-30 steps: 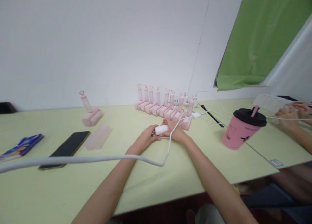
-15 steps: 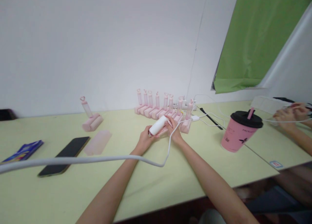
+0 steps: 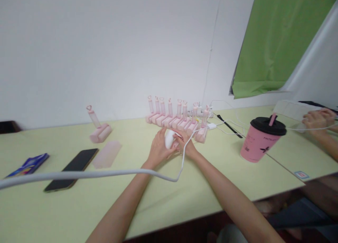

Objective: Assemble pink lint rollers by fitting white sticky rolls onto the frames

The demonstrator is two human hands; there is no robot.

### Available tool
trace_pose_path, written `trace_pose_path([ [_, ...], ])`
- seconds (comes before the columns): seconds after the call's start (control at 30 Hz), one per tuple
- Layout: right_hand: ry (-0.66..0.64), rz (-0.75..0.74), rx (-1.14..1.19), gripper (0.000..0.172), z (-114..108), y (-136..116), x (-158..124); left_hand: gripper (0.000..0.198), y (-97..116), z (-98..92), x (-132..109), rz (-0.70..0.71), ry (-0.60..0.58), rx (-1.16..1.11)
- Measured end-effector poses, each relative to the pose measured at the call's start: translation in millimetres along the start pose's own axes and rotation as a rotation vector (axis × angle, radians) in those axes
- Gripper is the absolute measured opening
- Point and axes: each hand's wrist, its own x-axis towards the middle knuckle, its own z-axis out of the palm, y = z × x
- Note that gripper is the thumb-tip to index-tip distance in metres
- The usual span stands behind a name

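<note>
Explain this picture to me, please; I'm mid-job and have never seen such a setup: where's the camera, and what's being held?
There's no machine: these are a person's bare hands, seen by a camera worn on the head, looking forward and down. The left hand and right hand together hold a white piece, partly hidden by fingers. Beyond them, a row of pink devices stands on the table. Leftward are another pink device, a translucent pink piece, a phone and a blue packet; rightward, a pink cup. The far-right hands are another person's.
</note>
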Motion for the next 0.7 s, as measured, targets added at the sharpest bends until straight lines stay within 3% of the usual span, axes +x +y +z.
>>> trace_pose_path([
  [0.13, -0.037, 0.063, 0.011, 0.034, 7.8, -6.0, -5.2, 0.087, 5.3, -5.2, -1.0, -0.055, -0.102, -0.163],
  [0.23, -0.018, 0.109, 0.087, 0.038, 8.9, -6.9, -7.0, 0.074, 5.9, -7.9, -2.1, -0.116, -0.104, -0.215],
  [0.33, -0.01, 0.064, 0.089, 0.03, 7.8, -9.7, -8.0, 0.067, 5.0, -9.1, -2.3, -0.166, -0.073, -0.204],
  [0.5, 0.166, 0.019, -0.031, 0.025, 6.1, -14.5, -11.2, 0.064, 10.6, -1.9, -3.9, -0.224, -0.084, -0.25],
  [0.7, 0.256, 0.153, 0.053, 0.022, 7.4, -13.7, -11.4, 0.061, 19.4, 8.2, -6.6, -0.289, -0.155, -0.337],
])
